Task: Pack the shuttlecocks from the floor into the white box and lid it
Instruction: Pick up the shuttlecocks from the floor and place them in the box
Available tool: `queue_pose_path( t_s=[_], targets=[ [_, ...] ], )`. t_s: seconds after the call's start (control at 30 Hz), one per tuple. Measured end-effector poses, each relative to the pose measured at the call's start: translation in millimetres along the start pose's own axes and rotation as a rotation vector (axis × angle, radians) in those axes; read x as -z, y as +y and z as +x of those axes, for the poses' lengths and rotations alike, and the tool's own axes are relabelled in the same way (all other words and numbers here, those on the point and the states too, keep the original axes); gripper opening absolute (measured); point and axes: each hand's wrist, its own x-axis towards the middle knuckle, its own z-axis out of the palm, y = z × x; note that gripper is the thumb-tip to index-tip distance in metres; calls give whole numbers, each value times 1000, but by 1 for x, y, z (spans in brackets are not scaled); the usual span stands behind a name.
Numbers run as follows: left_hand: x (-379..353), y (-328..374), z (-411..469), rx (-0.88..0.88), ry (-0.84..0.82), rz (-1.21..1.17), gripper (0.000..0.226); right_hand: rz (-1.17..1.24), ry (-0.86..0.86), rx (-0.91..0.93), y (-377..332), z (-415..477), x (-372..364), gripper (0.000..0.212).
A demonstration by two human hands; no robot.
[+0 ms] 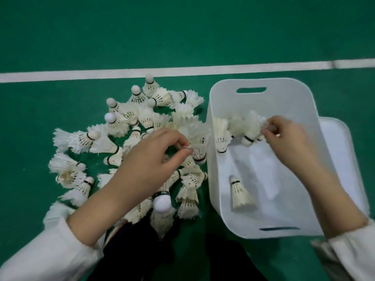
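Observation:
Several white feather shuttlecocks (113,138) lie in a heap on the green floor, left of the white box (251,84). My left hand (154,159) reaches over the heap and pinches the feathers of one shuttlecock (197,145) beside the box's left wall. My right hand (288,136) is over the open box and pinches the feathers of a small bunch of shuttlecocks (247,126) that hang cork-down inside it. One shuttlecock (241,193) lies on the box bottom, and another (221,134) leans against the left wall.
The white lid (343,151) lies flat on the floor behind the box's right side. A white court line (142,73) runs across the floor beyond the heap. My dark trouser legs (182,256) are at the bottom middle.

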Motion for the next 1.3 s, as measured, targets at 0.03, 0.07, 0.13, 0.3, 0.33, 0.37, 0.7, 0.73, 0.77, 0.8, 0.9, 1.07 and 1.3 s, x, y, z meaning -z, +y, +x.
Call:
queue_pose_path(
  t_s=[0.03, 0.07, 0.13, 0.3, 0.33, 0.37, 0.7, 0.73, 0.77, 0.8, 0.9, 1.07, 1.3],
  targets=[
    [-4, 2, 0, -4, -14, 1, 22, -63, -81, -22, 12, 4, -10, 8],
    [-7, 5, 1, -9, -24, 4, 23, -103, -151, -30, 22, 7, -20, 9],
    [-13, 9, 1, -20, -41, 11, 23, -157, -228, -16, 35, 14, -41, 13],
    [-19, 16, 3, -30, -51, 9, 16, -232, -254, 20, 46, 31, -66, 19],
    [-20, 16, 4, -33, -50, 11, 16, -232, -265, 18, 47, 32, -69, 18],
    [-21, 16, 4, -33, -50, 12, 16, -238, -276, 21, 48, 32, -71, 17],
    [-23, 18, 5, -38, -53, -7, 11, 155, -79, 233, 10, -12, -21, 36],
    [-23, 19, 5, -40, -53, -7, 10, 330, -107, 294, -4, -24, -10, 32],
    [-22, 19, 5, -44, -52, -6, 10, 479, -165, 362, -18, -35, 0, 29],
    [-22, 20, 4, -51, -48, -1, 10, 550, -230, 433, -30, -45, 6, 30],
    [-21, 20, 4, -69, -17, 2, 13, 421, -348, 617, -48, -57, 0, 35],
    [-18, 22, 1, -50, -1, -61, 15, 270, -273, 562, -48, -52, -9, 15],
    [-10, 22, 2, -2, 82, -245, 27, 268, 49, 91, 6, -24, 33, 6]
  ],
)
